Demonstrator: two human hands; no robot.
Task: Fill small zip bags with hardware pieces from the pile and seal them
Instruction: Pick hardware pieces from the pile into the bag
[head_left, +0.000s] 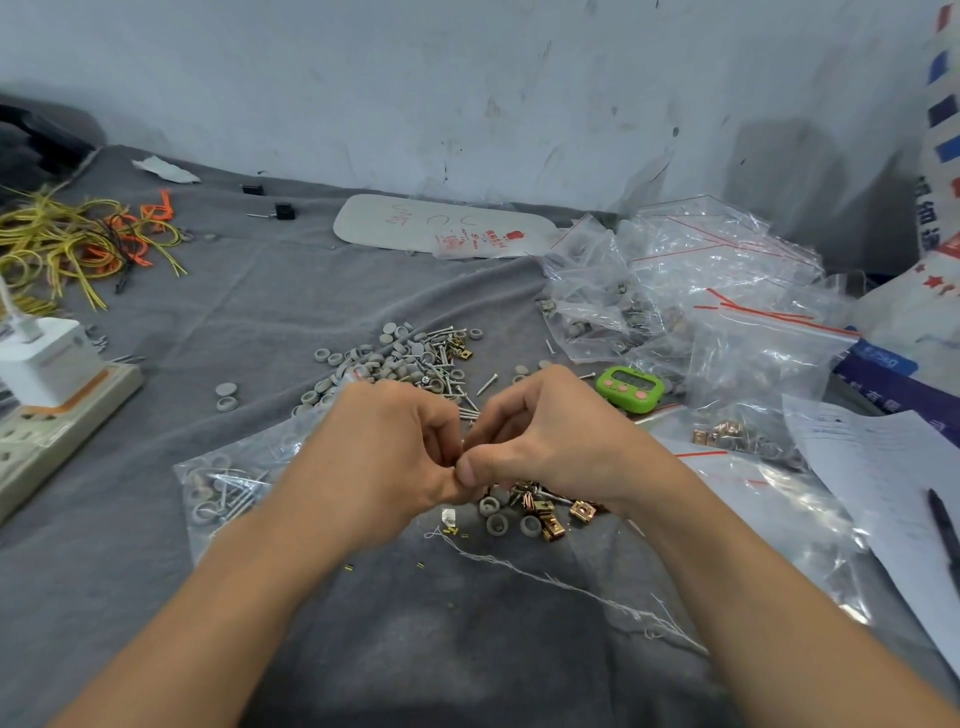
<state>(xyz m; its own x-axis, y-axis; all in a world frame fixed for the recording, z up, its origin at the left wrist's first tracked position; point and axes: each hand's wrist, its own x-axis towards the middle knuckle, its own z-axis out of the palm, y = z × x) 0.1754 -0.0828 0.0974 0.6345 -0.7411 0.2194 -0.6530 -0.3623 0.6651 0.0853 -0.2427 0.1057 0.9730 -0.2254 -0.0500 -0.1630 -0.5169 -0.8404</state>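
Observation:
My left hand (387, 452) and my right hand (545, 436) meet at the fingertips in the middle of the grey cloth. Both pinch the top edge of a small clear zip bag (524, 512), which holds grey caps, screws and brass clips just below my thumbs. The bag's mouth is hidden by my fingers. The loose pile of grey caps and screws (410, 358) lies just beyond my hands. A filled bag of caps and screws (223, 493) lies under my left wrist.
A heap of clear red-striped zip bags (701, 270) fills the right side, with a green timer (629, 387) in front. Papers and a pen (943, 525) lie far right. A power strip with a charger (52, 415) and yellow wires (62, 239) sit at left.

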